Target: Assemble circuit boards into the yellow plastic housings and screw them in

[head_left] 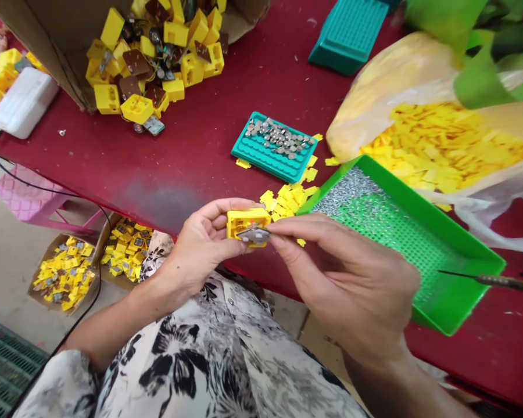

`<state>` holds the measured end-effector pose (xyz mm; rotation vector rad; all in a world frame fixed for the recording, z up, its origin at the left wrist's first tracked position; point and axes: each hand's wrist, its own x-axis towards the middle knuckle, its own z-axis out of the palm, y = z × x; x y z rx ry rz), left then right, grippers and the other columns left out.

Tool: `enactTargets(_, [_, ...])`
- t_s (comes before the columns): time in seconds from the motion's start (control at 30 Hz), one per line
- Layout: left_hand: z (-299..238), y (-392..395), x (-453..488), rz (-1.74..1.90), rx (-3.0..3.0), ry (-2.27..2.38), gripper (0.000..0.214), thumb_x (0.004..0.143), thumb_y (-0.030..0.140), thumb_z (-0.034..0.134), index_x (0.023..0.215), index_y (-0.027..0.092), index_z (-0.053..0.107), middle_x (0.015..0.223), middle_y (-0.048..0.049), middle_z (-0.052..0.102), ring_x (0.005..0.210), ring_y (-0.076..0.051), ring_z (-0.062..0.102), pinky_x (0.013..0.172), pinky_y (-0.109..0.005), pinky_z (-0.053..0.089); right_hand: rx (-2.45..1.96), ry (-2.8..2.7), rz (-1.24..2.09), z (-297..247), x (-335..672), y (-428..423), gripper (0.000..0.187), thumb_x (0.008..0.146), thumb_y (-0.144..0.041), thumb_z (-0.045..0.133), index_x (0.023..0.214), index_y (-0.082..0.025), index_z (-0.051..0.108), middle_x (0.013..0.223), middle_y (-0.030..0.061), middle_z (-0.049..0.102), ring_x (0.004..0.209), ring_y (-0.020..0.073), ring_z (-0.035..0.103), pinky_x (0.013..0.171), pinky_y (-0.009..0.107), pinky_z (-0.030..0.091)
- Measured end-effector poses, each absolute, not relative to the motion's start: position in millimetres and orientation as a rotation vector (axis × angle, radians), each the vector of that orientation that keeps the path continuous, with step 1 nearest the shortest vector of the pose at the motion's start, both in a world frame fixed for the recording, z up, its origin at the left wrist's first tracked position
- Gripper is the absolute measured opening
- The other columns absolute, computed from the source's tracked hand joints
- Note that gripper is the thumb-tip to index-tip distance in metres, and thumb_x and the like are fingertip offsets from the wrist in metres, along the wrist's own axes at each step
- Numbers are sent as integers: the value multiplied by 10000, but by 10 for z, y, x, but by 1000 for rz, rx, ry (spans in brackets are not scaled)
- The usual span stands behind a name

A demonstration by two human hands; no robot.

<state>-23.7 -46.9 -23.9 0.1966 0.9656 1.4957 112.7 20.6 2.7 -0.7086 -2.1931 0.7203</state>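
My left hand point(200, 244) is closed around a small yellow plastic housing point(248, 216), with its open side toward me. Between the thumb and forefinger of my right hand point(331, 273) is a thin dark circuit board point(255, 234), tilted and partly inside the housing's opening. Small reddish parts show inside the housing behind the board. Just beyond my hands lie several loose yellow plastic pieces point(287, 200). Past them, a teal tray point(248, 152) carries small round silver metal parts.
A green tray point(466, 255) with many small screws stands at right, a screwdriver point(501, 281) across its edge. Behind it lies a bag point(370, 81) of yellow pieces. A cardboard box point(56, 52) of yellow housings and a white power bank point(24, 103) with a cable are at left.
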Motion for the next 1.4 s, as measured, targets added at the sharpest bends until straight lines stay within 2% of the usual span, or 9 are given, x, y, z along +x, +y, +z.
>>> enactTargets(0.3, [-210, -480, -246, 1478, 220, 959, 422, 616, 11, 773, 993, 172, 673, 1043, -26, 729, 931, -133, 680, 810, -234, 541, -763, -2200, 863, 10, 1179, 295, 152, 840, -79, 658, 858, -227, 683, 838, -39, 728, 755, 105, 690, 698, 221, 569])
enactTargets(0.57, [-203, -503, -239, 1497, 388, 1055, 490, 595, -67, 651, 1022, 175, 677, 1081, -21, 719, 999, -130, 661, 885, -226, 514, -524, -2444, 639, 98, 1141, 349, 110, 887, -72, 597, 895, -160, 663, 846, 38, 730, 781, 145, 684, 702, 268, 545])
enactTargets(0.7, [-207, -528, -234, 1472, 392, 1085, 500, 613, -38, 679, 1066, 174, 665, 1146, -42, 704, 1039, -155, 655, 911, -251, 511, -512, -2473, 559, 78, 1124, 374, 97, 872, -60, 607, 899, -137, 659, 854, 56, 728, 790, 150, 679, 719, 270, 535])
enactTargets(0.87, [-237, -570, -262, 1421, 368, 1046, 521, 680, 33, 718, 1169, 198, 646, 1183, -57, 703, 1038, -171, 666, 912, -271, 508, -560, -2440, 609, 50, 1114, 379, 107, 865, -55, 619, 895, -152, 651, 842, 22, 719, 762, 115, 671, 711, 230, 529])
enactTargets(1.03, [-262, -591, -303, 1427, 367, 992, 522, 673, 5, 728, 1152, 202, 660, 1153, -47, 719, 1032, -145, 669, 910, -240, 506, -572, -2411, 648, 35, 1118, 347, 119, 869, -50, 612, 899, -163, 635, 840, 8, 706, 764, 105, 664, 730, 223, 529])
enactTargets(1.17, [-286, -603, -324, 1428, 366, 936, 523, 672, 20, 743, 1152, 211, 663, 1128, -41, 726, 1029, -153, 676, 917, -258, 513, -507, -2401, 670, 32, 1109, 340, 125, 870, -40, 601, 912, -154, 633, 851, 29, 702, 784, 119, 657, 741, 241, 526])
enactTargets(1.4, [-312, -622, -329, 1416, 460, 978, 539, 675, 65, 753, 1186, 204, 655, 1237, -76, 684, 1134, -208, 642, 977, -312, 489, -344, -2472, 561, 19, 1104, 348, 160, 857, 3, 561, 912, -125, 639, 855, 78, 699, 798, 171, 652, 736, 306, 524])
